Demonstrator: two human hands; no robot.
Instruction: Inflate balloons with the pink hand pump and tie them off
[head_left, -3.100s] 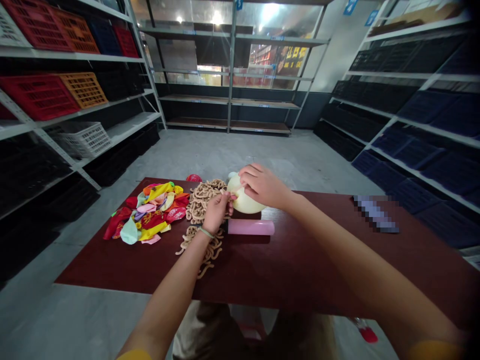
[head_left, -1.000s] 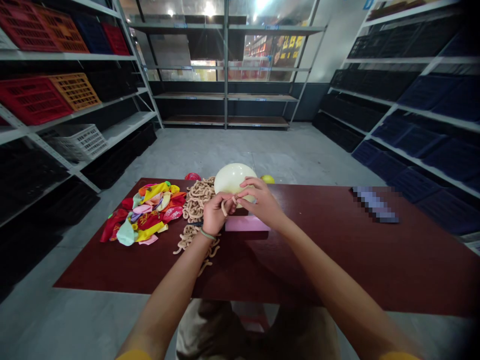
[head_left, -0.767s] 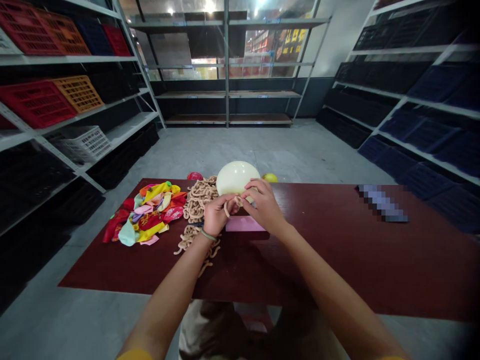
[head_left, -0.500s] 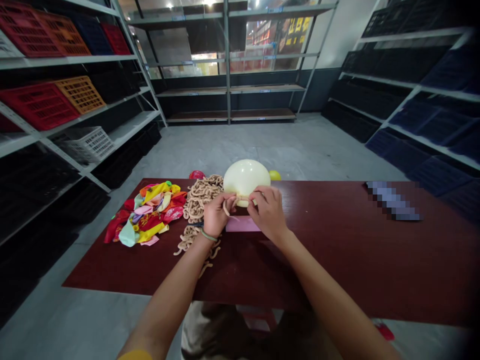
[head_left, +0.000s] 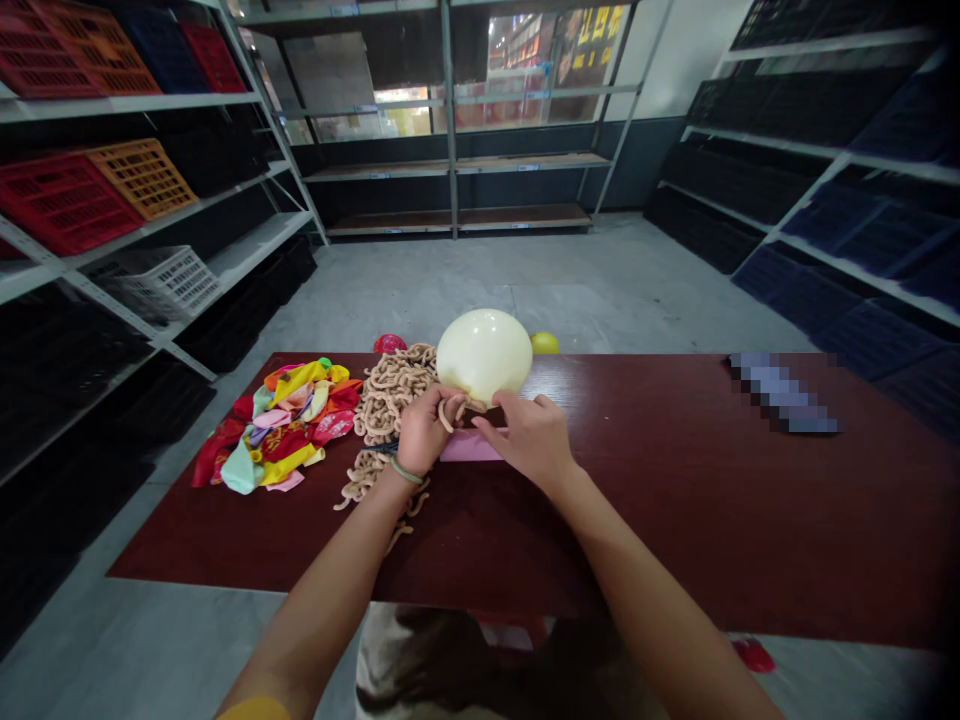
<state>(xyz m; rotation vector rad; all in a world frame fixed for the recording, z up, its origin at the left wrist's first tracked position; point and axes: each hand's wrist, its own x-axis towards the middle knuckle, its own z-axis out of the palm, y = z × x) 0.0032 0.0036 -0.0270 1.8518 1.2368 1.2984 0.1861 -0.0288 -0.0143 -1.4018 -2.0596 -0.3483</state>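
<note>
A pale yellow inflated balloon (head_left: 484, 352) rests just above both hands at the far middle of the dark red table (head_left: 675, 520). My left hand (head_left: 422, 430) is closed, pinching the balloon's neck together with a tan clip. My right hand (head_left: 525, 437) is beside it, fingers curled and pinching at the same neck. Under the hands lies a pink pump (head_left: 469, 447). Left of my left hand is a heap of tan clips (head_left: 386, 400), and further left a pile of flat coloured balloons (head_left: 274, 425).
A small red balloon (head_left: 389, 343) and a small yellow balloon (head_left: 544, 343) sit past the table's far edge. A blurred-out object (head_left: 784, 392) lies at the right of the table. Shelving with crates (head_left: 97, 180) lines both sides, with grey floor beyond.
The balloon has swollen from a limp shape to a round ball and risen above the hands. Both hands stayed at its neck, shifting slightly toward me. The camera tilted a little.
</note>
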